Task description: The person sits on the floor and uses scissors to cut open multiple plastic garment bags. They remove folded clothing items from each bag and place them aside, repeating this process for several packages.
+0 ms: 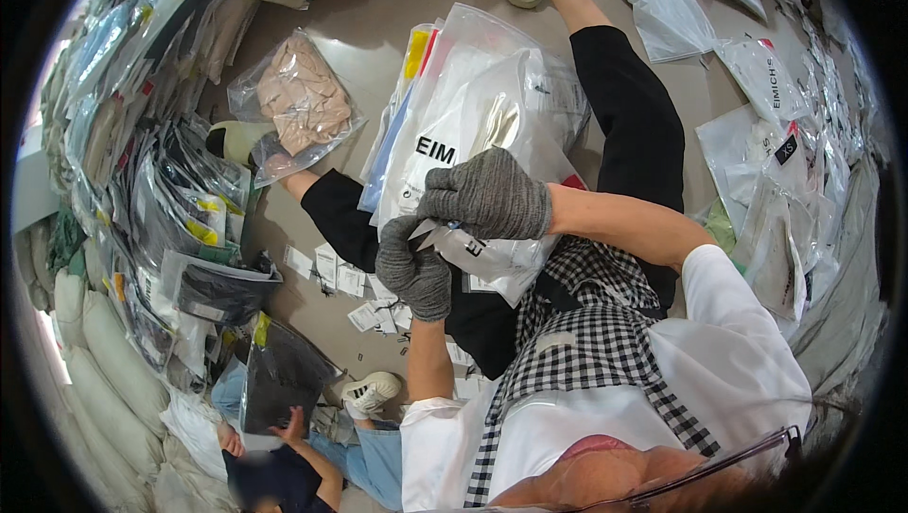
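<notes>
My left hand [413, 272] and my right hand [487, 196] wear grey knitted gloves and meet over my lap. Both have their fingers closed in a pinch around a small white pointed piece [430, 232], perhaps a label; its exact kind is unclear. Under and beyond the hands lies a stack of clear and white plastic garment bags [473, 69] with dark print. The top bag reaches across my thighs, and its near end hangs beside my checked apron [586, 343].
A bagged beige garment [305, 97] lies by my left foot. Packed garments [189, 201] pile up along the left, and more white bags [757, 173] on the right. Small white labels [345, 277] litter the floor. At lower left another person handles a black bagged garment [284, 376].
</notes>
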Motion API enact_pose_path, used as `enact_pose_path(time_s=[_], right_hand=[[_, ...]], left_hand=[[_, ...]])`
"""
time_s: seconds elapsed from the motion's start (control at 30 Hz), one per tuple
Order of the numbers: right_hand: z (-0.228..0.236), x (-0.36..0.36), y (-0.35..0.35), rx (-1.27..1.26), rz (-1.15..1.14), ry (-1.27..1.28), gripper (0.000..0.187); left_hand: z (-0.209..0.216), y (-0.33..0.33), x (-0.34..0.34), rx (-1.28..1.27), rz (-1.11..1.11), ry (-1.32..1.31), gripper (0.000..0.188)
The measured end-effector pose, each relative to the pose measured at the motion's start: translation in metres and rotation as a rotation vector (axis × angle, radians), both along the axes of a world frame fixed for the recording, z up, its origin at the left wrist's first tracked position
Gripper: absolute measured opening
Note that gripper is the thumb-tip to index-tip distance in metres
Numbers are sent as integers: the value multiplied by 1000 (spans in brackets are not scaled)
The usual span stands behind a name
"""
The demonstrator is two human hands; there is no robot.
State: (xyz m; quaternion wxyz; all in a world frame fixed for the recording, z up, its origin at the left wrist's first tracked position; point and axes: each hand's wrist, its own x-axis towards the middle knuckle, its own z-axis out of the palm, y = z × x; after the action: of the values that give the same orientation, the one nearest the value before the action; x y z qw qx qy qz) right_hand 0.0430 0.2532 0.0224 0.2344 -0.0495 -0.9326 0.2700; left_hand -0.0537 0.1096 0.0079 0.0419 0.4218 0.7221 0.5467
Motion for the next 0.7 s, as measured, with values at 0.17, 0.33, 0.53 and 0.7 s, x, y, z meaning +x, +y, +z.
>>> enact_pose_path(time_s=[0.17,0.33,0.53,0.7], right_hand=[[-51,-11,39,338,-151,165,21],[-46,7,81,217,-128,-13,16],[-36,177,147,190,-687,-34,32],[-59,509,131,755,-1330,-702,40]], left_hand=[[7,-3,-11,144,315,-56,7],[-14,-13,-49,201,322,-312,16],[-72,19,-91,-44,56,-532,12],[-136,52,-86,-314,-126,-29,16]])
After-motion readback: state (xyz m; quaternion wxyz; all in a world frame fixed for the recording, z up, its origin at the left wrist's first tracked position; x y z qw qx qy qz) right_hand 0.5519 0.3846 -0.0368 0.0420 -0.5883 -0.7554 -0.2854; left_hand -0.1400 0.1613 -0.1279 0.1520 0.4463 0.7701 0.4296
